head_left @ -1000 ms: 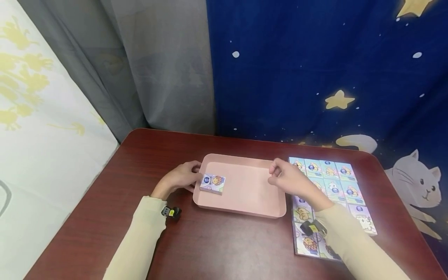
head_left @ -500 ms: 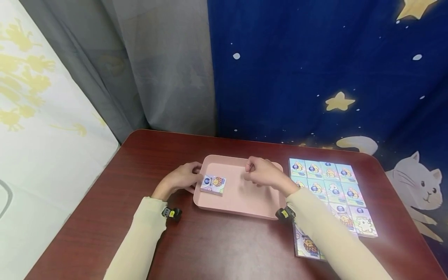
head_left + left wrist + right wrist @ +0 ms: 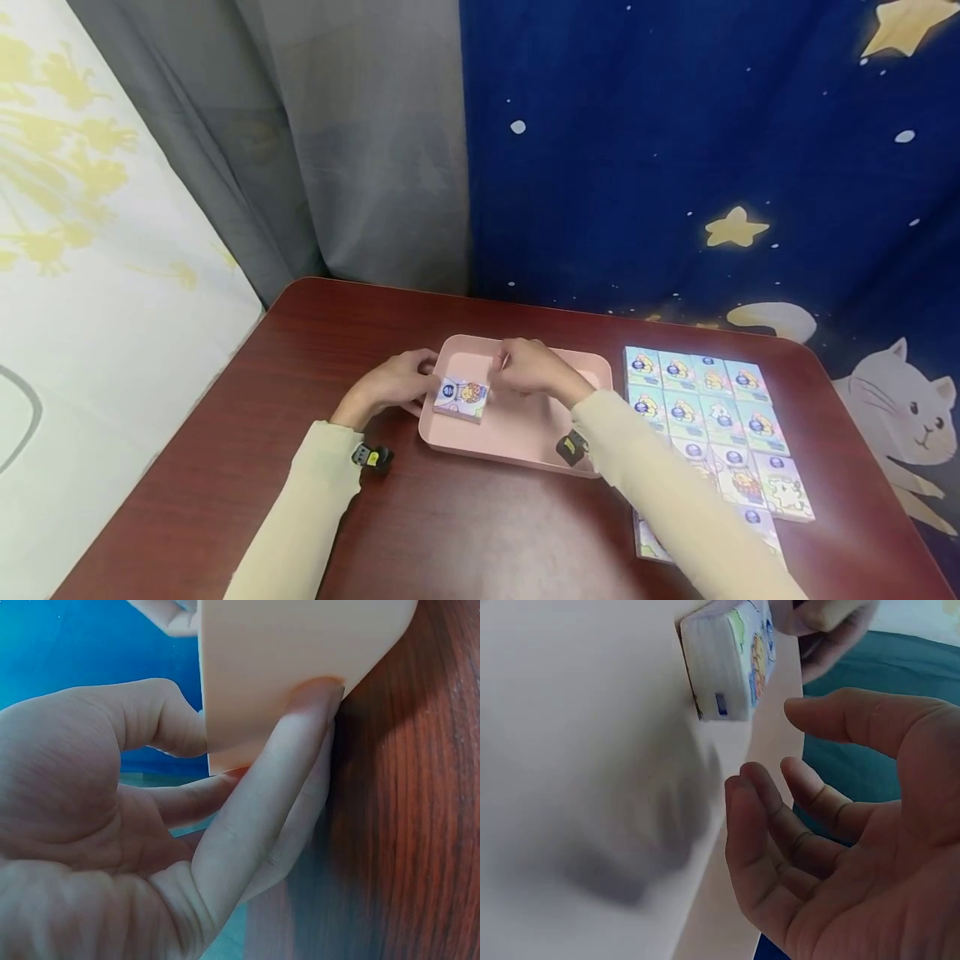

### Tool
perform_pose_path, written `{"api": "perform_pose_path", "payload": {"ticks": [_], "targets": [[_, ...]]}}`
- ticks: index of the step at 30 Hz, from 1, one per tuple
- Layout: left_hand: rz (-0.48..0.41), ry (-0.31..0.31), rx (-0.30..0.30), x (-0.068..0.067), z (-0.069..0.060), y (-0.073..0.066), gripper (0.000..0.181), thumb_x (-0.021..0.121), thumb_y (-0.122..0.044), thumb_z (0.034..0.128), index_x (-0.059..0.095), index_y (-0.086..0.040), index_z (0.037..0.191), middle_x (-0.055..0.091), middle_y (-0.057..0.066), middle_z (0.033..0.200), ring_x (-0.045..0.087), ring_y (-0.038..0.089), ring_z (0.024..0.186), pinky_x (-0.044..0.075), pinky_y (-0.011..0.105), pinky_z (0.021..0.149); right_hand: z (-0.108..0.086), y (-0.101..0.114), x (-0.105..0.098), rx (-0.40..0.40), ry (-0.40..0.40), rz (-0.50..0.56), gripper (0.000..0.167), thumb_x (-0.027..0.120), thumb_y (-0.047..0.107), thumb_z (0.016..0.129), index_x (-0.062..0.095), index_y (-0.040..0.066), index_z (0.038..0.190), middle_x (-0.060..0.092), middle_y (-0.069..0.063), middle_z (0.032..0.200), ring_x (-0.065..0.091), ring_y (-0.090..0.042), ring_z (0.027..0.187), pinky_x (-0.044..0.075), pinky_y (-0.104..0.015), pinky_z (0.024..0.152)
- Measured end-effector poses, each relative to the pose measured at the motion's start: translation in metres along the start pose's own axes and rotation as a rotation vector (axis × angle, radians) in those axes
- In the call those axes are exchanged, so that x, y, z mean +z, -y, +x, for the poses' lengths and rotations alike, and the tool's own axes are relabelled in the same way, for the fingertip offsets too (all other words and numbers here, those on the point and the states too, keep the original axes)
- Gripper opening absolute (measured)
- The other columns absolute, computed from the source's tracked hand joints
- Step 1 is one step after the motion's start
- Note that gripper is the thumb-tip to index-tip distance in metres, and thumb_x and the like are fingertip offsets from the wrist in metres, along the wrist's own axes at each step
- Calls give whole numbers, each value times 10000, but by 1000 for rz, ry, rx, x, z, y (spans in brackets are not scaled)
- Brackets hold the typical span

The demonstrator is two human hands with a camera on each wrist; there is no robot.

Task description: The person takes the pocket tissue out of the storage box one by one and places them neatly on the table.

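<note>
A shallow pink tray (image 3: pixel 498 452) lies on the table. My left hand (image 3: pixel 393 383) grips its left wall; in the left wrist view the thumb is at the rim and fingers (image 3: pixel 259 802) press the outside wall. One small printed packet (image 3: pixel 461 398), like a pocket tissue pack, lies flat inside at the left end, close to that hand. Over the tray's middle hangs my right hand (image 3: pixel 532 367), holding nothing. Its thumb and loosely bent fingers (image 3: pixel 746 832) stand apart from each other, just short of the packet (image 3: pixel 716 667) in the right wrist view.
Rows of similar printed packets (image 3: pixel 684 414) lie side by side at the right of the dark red table (image 3: pixel 465 533); my right sleeve covers some. A blue star-patterned curtain (image 3: pixel 600 167) and a grey one (image 3: pixel 382 167) hang behind the table's far edge.
My right hand has moved left from the tray's right end to its middle, nearing the packet. The left hand has stayed on the tray's left wall. The packet has not moved.
</note>
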State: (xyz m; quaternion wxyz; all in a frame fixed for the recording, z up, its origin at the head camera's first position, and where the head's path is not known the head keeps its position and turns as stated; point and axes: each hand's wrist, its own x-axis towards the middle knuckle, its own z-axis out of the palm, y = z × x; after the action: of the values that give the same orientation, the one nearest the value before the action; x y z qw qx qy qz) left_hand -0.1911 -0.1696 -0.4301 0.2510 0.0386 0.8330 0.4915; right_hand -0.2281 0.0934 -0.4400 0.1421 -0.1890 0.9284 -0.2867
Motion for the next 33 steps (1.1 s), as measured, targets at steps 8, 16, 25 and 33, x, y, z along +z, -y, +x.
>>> {"api": "perform_pose_path", "payload": {"ticks": [8,16,25,33], "targets": [[-3,14,-3,-1,-1,-2,574,669,-96,1021,499,66,1544,658,229,1275,751,281,913,691,428,714,-6,52,-2,-49,110,-71,343,883,131,803,695,74,1084,702,-32,920,640,-196,869,560,-358,830],[2,16,12,-1,-1,-1,550,652,-90,1023,511,63,1533,661,225,1267,747,275,900,690,425,706,-12,75,3,-82,123,-145,403,852,4,829,672,69,1183,727,-54,1003,639,-192,901,560,-351,831],[1,24,14,-3,0,-1,547,642,-105,1039,503,66,1539,659,231,1285,757,282,915,691,425,718,-12,76,8,-104,150,-184,577,828,10,869,619,102,1398,701,-96,1088,636,-244,1000,566,-397,893],[-14,25,5,-2,1,0,541,622,-111,1053,495,61,1550,648,238,1334,769,280,941,691,427,726,-13,70,8,-125,205,-161,601,826,-2,844,680,183,1396,677,-96,1127,582,-225,1040,534,-321,830]]}}
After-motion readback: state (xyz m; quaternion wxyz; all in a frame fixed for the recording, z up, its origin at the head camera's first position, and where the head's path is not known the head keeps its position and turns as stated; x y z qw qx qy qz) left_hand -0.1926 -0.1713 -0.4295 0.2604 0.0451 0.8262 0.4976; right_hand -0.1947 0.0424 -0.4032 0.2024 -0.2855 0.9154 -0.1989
